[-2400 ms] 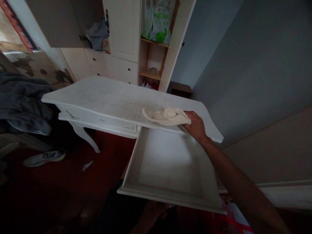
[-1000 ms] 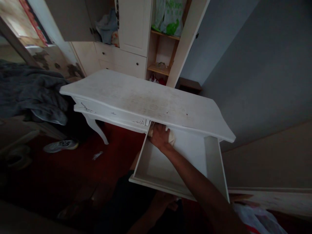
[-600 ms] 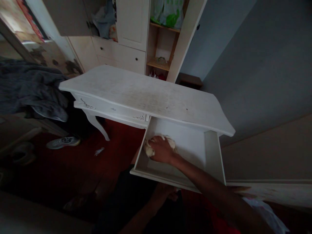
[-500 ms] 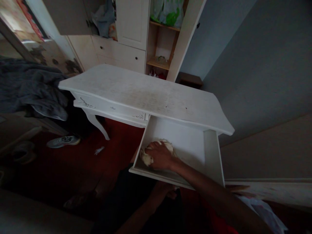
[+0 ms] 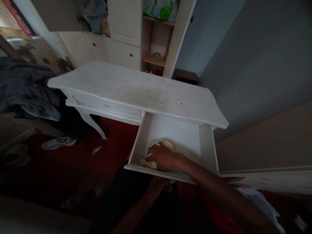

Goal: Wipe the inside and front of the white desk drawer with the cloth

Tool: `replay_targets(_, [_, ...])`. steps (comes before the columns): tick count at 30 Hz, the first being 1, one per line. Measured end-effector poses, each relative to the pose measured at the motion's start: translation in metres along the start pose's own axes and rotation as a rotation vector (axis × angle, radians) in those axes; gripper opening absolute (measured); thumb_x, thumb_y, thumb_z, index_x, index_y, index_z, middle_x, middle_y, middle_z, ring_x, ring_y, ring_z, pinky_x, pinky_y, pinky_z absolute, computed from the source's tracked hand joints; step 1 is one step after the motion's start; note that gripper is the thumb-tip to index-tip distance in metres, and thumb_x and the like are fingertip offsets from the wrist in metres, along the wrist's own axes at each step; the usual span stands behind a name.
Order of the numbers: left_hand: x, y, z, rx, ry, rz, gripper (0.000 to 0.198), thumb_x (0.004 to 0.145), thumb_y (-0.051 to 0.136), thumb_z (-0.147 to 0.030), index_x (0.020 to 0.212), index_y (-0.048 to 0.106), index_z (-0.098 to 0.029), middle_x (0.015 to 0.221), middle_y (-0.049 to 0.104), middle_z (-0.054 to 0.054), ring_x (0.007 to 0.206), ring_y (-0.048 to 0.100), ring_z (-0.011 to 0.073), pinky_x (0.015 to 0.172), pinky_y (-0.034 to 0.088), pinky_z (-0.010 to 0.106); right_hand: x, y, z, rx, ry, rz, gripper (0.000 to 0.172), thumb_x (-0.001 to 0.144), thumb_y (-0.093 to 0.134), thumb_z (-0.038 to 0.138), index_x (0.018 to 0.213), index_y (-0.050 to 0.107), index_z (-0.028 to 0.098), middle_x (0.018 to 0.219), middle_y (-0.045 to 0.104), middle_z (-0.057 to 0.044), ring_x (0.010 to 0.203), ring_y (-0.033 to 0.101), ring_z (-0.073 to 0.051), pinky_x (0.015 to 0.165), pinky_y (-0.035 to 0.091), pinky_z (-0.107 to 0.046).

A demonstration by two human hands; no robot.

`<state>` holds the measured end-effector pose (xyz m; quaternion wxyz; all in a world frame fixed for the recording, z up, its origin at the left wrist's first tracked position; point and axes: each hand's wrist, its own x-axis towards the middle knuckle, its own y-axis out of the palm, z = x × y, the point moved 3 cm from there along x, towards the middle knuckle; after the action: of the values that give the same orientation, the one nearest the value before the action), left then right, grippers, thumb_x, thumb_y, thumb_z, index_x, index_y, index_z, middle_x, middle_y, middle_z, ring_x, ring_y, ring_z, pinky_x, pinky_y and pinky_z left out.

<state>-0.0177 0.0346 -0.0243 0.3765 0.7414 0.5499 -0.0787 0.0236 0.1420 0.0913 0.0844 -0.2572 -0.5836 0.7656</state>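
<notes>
My right hand (image 5: 162, 156) grips a cream cloth (image 5: 168, 143) and presses it against the floor of a pulled-out white drawer (image 5: 176, 128). Its fingers are bent over the bunched cloth, near the drawer's left front corner. Below the drawer's front panel is my left hand (image 5: 158, 188), with its fingers curled beneath the panel's edge. A small pale spot shows by its fingertips, too dim to name. The drawer belongs to a white desk (image 5: 117, 81) with a smudged, greyish top.
Behind the desk stands a white cabinet (image 5: 124, 24) with an open door at right. Grey clothing (image 5: 26, 87) is piled at left, above a sneaker (image 5: 58, 142) on the red floor (image 5: 117, 136). A plastic bag (image 5: 259, 201) lies at lower right.
My right hand has slid the cloth to the right, away from the drawer's left wall. My left hand stays under the front panel. The camera view has shifted slightly.
</notes>
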Motion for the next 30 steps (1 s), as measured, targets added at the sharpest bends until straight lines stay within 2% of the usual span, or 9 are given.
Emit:
replay_targets(7, [0.009, -0.007, 0.013, -0.028, -0.014, -0.031, 0.056, 0.047, 0.085, -0.055, 0.077, 0.07, -0.009, 0.069, 0.071, 0.008, 0.056, 0.064, 0.0171, 0.058, 0.054, 0.031, -0.067, 0.014, -0.021, 0.152, 0.156, 0.105, 0.042, 0.078, 0.061, 0.016, 0.118, 0.067, 0.028, 0.105, 0.063, -0.01, 0.103, 0.055, -0.027, 0.084, 0.04, -0.039])
replay_targets(12, [0.009, -0.009, 0.015, -0.018, -0.028, -0.033, 0.054, 0.049, 0.086, -0.053, 0.078, 0.071, -0.009, 0.071, 0.072, 0.008, 0.058, 0.065, 0.0178, 0.06, 0.056, 0.032, -0.117, 0.026, -0.042, 0.343, 0.399, 0.213, 0.038, 0.069, 0.065, 0.015, 0.106, 0.069, 0.022, 0.1, 0.063, -0.009, 0.094, 0.06, -0.025, 0.075, 0.043, -0.031])
replay_targets(15, [0.009, -0.01, 0.016, -0.024, -0.006, -0.035, 0.054, 0.049, 0.085, -0.054, 0.077, 0.072, -0.009, 0.072, 0.073, 0.009, 0.058, 0.066, 0.0178, 0.06, 0.056, 0.031, -0.137, 0.035, -0.048, 0.414, 0.494, 0.224, 0.042, 0.067, 0.067, 0.016, 0.109, 0.067, 0.02, 0.101, 0.065, -0.008, 0.091, 0.062, -0.024, 0.074, 0.043, -0.029])
replay_targets(17, [0.009, -0.011, 0.018, -0.028, 0.0, -0.041, 0.055, 0.049, 0.085, -0.055, 0.077, 0.073, -0.009, 0.072, 0.073, 0.009, 0.057, 0.065, 0.0177, 0.059, 0.056, 0.031, -0.143, 0.037, -0.048, 0.381, 0.501, 0.18, 0.042, 0.07, 0.064, 0.016, 0.111, 0.066, 0.022, 0.104, 0.065, -0.009, 0.094, 0.061, -0.025, 0.075, 0.044, -0.03])
replay_targets(21, [0.008, -0.011, 0.018, -0.033, 0.014, -0.029, 0.053, 0.051, 0.084, -0.055, 0.077, 0.073, -0.01, 0.072, 0.073, 0.009, 0.058, 0.066, 0.0184, 0.06, 0.056, 0.032, -0.144, 0.035, -0.053, 0.17, 0.553, 0.128, 0.042, 0.075, 0.059, 0.012, 0.115, 0.065, 0.023, 0.112, 0.064, -0.01, 0.103, 0.059, -0.026, 0.081, 0.045, -0.032])
replay_targets(26, [0.007, -0.01, 0.016, -0.055, 0.007, -0.028, 0.05, 0.052, 0.085, -0.052, 0.076, 0.074, -0.009, 0.071, 0.072, 0.01, 0.058, 0.066, 0.0189, 0.061, 0.056, 0.033, -0.143, 0.021, -0.089, -0.095, 0.861, -0.023, 0.057, 0.08, 0.053, 0.009, 0.136, 0.049, 0.022, 0.13, 0.055, -0.014, 0.114, 0.053, -0.029, 0.084, 0.047, -0.035])
replay_targets(30, [0.008, -0.01, 0.017, -0.077, 0.017, -0.037, 0.049, 0.051, 0.086, -0.05, 0.076, 0.074, -0.009, 0.073, 0.073, 0.01, 0.057, 0.066, 0.0188, 0.059, 0.056, 0.033, -0.133, 0.007, -0.118, -0.207, 1.038, -0.146, 0.056, 0.086, 0.052, 0.018, 0.141, 0.04, 0.019, 0.131, 0.054, -0.017, 0.111, 0.055, -0.032, 0.08, 0.048, -0.037])
